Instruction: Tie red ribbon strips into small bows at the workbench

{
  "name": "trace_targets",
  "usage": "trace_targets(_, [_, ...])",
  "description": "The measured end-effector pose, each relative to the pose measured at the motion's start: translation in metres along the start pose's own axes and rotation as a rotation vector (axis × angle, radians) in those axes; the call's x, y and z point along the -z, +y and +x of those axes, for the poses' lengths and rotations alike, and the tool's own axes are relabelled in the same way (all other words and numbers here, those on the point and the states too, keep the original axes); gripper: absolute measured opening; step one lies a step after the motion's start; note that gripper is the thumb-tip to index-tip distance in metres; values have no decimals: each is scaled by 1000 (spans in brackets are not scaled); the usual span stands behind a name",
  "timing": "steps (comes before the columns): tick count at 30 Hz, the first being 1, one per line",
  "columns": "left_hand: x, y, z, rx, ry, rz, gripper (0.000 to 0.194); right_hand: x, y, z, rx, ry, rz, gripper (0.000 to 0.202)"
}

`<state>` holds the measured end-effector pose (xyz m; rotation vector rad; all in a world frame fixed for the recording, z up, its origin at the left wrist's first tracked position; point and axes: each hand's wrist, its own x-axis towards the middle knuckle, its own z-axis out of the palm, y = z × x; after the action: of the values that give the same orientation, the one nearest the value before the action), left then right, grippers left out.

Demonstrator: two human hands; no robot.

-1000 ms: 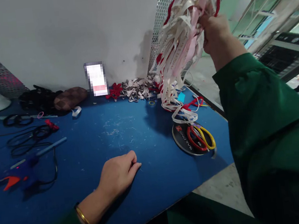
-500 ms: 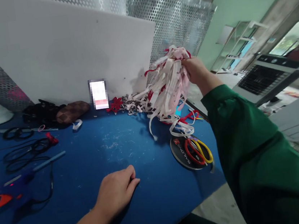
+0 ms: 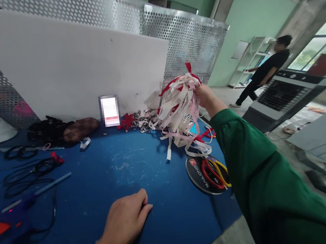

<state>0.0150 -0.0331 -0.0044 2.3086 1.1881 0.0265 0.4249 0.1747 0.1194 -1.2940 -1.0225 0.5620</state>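
Spilling left and downward from the right hand, a ribbon bundle gripped near its top

Scissors lie before the ribbon bundle.

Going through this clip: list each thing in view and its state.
Right hand: shut on the ribbon bunch
Ribbon bunch: gripped, strands hanging loose
Left hand: curled, on the blue table
Scissors: on the black disc, blades hidden
Glue gun: red light lit
Screen: bright, upright
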Motion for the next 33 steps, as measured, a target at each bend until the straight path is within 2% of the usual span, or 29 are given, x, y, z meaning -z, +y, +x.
trace_targets(2, [-1,-1,-1,-7,5,-2,20,-4,12,-3,-21,32,-26,21])
trace_targets(4, [-1,-1,-1,-14,11,-2,20,-7,23,-10,28,34,-223,29])
trace_targets(6, [-2,-2,0,-20,17,-2,19,-10,35,-19,46,-95,-602,35])
trace_targets(8, [-3,-3,1,-22,20,-3,19,-11,44,-30,-13,-298,-928,37])
trace_targets(10, [-4,-3,1,-25,20,-1,19,-12,47,-41,-80,-414,-1075,41])
trace_targets(13, [-4,-4,1,-38,30,6,20,-13,40,-61,-55,-389,-1207,49])
trace_targets(17, [-4,-4,0,-47,36,14,20,-21,20,-103,280,-253,-1539,30])
trace_targets(18, [-4,-4,0,-49,36,18,20,-25,18,-116,372,-302,-1556,28])
trace_targets(19, [-4,-4,0,-50,36,22,20,-28,17,-128,454,-435,-1528,28])
trace_targets(21, [-4,-3,0,-50,40,29,20,-35,22,-150,554,-829,-1401,33])
trace_targets(22, [-4,-3,-1,-51,44,32,20,-38,28,-159,558,-982,-1353,37])
trace_targets(23, [-4,-2,-1,-54,50,33,20,-39,35,-166,538,-1077,-1337,38])
trace_targets(24, [-4,-2,-1,-56,56,35,20,-40,42,-170,493,-1095,-1351,35])
trace_targets(26, [-3,-2,-1,-56,60,35,19,-38,53,-170,377,-988,-1410,23])
trace_targets(29, [-2,-1,-1,-57,52,32,19,-27,54,-149,258,-784,-1425,11])
trace_targets(31, [-3,-2,0,-59,52,36,20,-16,48,-124,213,-634,-1434,17])
trace_targets(33, [-3,-2,0,-58,55,48,20,-6,42,-98,137,-398,-1443,28])
